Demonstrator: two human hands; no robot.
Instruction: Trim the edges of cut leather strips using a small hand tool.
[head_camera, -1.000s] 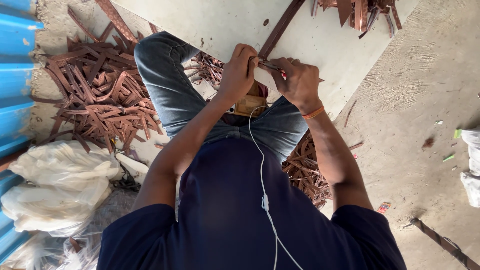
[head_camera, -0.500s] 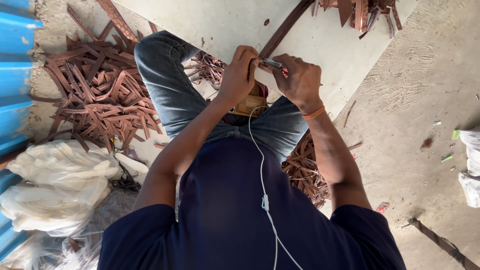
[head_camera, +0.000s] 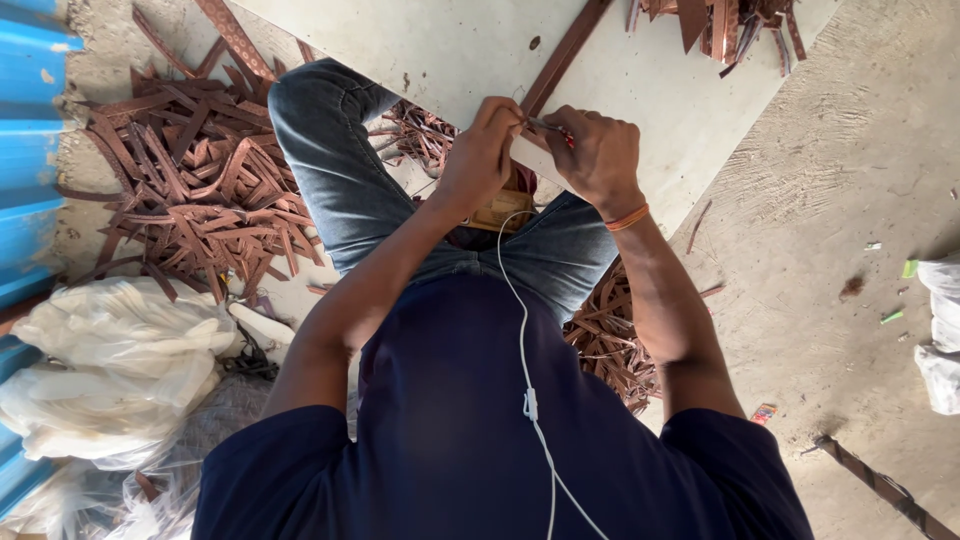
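Board (head_camera: 440, 50) (pale) on concrete floor (head_camera: 850, 200), brown strips (head_camera: 200, 200) piled.

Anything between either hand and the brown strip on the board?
Nothing visible. The left hand presses on the near end of the brown strip, which lies on the pale board. The right hand holds a small tool against the same end. Both are already at the strip.
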